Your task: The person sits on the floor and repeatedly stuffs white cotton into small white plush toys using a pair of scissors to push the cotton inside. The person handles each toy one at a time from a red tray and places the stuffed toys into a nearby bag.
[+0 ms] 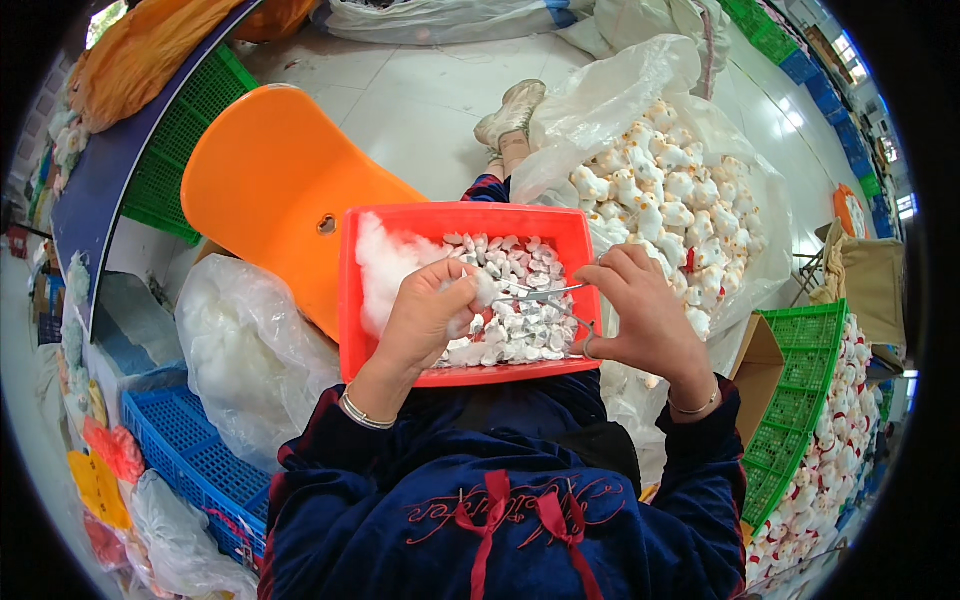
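Observation:
A red plastic tray (pixel 470 378) rests on my lap, holding white fluffy stuffing (pixel 385 260) at its left and many small white fabric pieces (pixel 530 335). Over the tray, my left hand (pixel 432 305) pinches a small white fluffy piece (pixel 483 290) between thumb and fingers. My right hand (pixel 645 315) grips metal scissor-handled forceps (pixel 552 294) at the tray's right side, with fingers at the loops. The handles are spread apart and the tips point at the piece in my left hand. Whether the tips touch it I cannot tell.
An orange plastic chair (pixel 270 190) stands left of the tray. At the right lies a clear bag (pixel 570 130) full of small white stuffed toys (pixel 670 200). A bag of stuffing (pixel 250 350), a blue crate (pixel 190 440) and a green crate (pixel 800 390) surround me.

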